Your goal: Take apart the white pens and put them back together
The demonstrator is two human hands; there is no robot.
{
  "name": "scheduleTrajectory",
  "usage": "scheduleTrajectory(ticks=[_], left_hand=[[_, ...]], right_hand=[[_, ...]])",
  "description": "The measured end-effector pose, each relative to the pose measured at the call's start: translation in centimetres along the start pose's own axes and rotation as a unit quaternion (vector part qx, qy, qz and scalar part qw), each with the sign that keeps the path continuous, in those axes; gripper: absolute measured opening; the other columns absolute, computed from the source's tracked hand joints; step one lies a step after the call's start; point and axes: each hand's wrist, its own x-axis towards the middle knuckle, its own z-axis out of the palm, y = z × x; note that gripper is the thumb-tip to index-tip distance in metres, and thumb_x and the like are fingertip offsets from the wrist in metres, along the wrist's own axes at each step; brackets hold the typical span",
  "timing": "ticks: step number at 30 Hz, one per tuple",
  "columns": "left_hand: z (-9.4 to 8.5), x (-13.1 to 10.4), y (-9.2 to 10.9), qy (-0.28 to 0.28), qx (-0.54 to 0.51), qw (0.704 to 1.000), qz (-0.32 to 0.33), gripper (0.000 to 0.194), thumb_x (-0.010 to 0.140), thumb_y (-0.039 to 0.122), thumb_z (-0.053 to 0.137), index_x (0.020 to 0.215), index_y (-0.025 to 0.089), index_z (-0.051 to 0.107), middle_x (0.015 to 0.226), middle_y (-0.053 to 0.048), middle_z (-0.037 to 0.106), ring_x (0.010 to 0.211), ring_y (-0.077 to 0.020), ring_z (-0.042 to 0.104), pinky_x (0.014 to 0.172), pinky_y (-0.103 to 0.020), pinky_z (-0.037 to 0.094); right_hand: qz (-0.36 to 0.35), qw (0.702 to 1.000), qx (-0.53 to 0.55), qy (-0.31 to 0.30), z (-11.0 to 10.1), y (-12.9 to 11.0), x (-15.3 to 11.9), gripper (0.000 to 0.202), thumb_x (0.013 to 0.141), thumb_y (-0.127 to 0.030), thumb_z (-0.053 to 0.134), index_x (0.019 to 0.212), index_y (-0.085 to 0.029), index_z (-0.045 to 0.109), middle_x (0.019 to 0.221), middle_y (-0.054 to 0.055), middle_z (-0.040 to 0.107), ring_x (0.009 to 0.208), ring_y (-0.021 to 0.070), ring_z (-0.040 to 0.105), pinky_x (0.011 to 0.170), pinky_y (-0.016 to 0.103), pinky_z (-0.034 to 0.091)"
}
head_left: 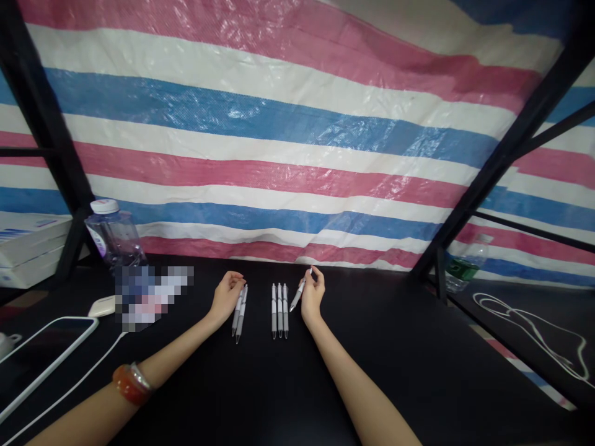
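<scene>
Three grey-and-white click pens [279, 311] lie side by side in a neat upright row on the black table [279, 390]. To their right, my right hand [313, 296] pinches another pen [299, 296], tilted with its tip toward the row. My left hand [227, 296] is on the other side, its fingers curled at the upper ends of two similar pens [239, 319]. Those two lie close together at a slant, and the hand partly hides the top of one.
At left are a clear bottle with white cap [111, 232], a phone [46, 353], a white earbud case [103, 306], a cable [69, 390] and white boxes [32, 248]. Right: a green-labelled bottle [465, 266] and coiled white cable [530, 328]. Striped sheeting [279, 136] hangs behind.
</scene>
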Motion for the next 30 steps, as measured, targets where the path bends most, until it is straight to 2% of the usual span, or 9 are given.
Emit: scheduleTrajectory(ticks=[4, 18, 23, 25, 30], left_hand=[[0.0, 0.1, -0.1, -0.004, 0.002, 1.0, 0.003, 0.021, 0.068, 0.034, 0.057, 0.081, 0.019, 0.054, 0.073, -0.001, 0.063, 0.071, -0.0168, 0.059, 0.069, -0.029, 0.043], [0.2, -0.3, 0.5, -0.012, 0.015, 1.0, 0.019, 0.02, 0.069, 0.035, 0.057, 0.08, 0.019, 0.054, 0.071, 0.0, 0.059, 0.069, -0.0164, 0.058, 0.068, -0.028, 0.043], [0.3, -1.5, 2.3, -0.025, 0.09, 0.992, 0.088, 0.017, 0.076, 0.035, 0.053, 0.084, 0.02, 0.055, 0.076, 0.0, 0.059, 0.07, -0.0152, 0.055, 0.065, -0.026, 0.041], [0.3, -2.2, 3.2, -0.058, 0.135, 0.982, 0.116, 0.017, 0.08, 0.034, 0.049, 0.089, 0.021, 0.055, 0.079, 0.0, 0.059, 0.071, -0.0158, 0.055, 0.063, -0.025, 0.04], [0.3, -3.7, 5.3, -0.129, 0.244, 0.929, 0.246, 0.022, 0.085, 0.034, 0.047, 0.1, 0.022, 0.056, 0.093, -0.003, 0.062, 0.084, -0.0186, 0.057, 0.081, -0.032, 0.038]], right_hand=[[-0.02, 1.0, -0.002, 0.016, 0.0, 0.1, 0.1, 0.043, 0.072, -0.048, 0.06, 0.099, -0.017, 0.05, 0.047, -0.01, 0.041, 0.04, 0.0075, 0.039, 0.042, 0.02, 0.032], [-0.021, 0.999, -0.034, -0.035, 0.6, -0.6, -0.7, 0.041, 0.072, -0.048, 0.059, 0.096, -0.016, 0.051, 0.045, -0.01, 0.041, 0.041, 0.0076, 0.037, 0.042, 0.02, 0.029], [-0.053, 0.997, -0.046, -0.043, 0.7, -0.8, -1.1, 0.042, 0.076, -0.048, 0.056, 0.102, -0.017, 0.049, 0.047, -0.01, 0.043, 0.041, 0.0077, 0.04, 0.044, 0.019, 0.031], [-0.057, 0.996, -0.047, -0.046, 0.7, -0.9, -1.3, 0.045, 0.076, -0.048, 0.056, 0.108, -0.017, 0.047, 0.049, -0.009, 0.045, 0.042, 0.0078, 0.042, 0.044, 0.019, 0.032], [-0.057, 0.994, -0.033, -0.087, 0.9, -1.1, -1.6, 0.047, 0.077, -0.045, 0.058, 0.113, -0.019, 0.042, 0.051, -0.009, 0.05, 0.039, 0.0075, 0.042, 0.041, 0.018, 0.032]])
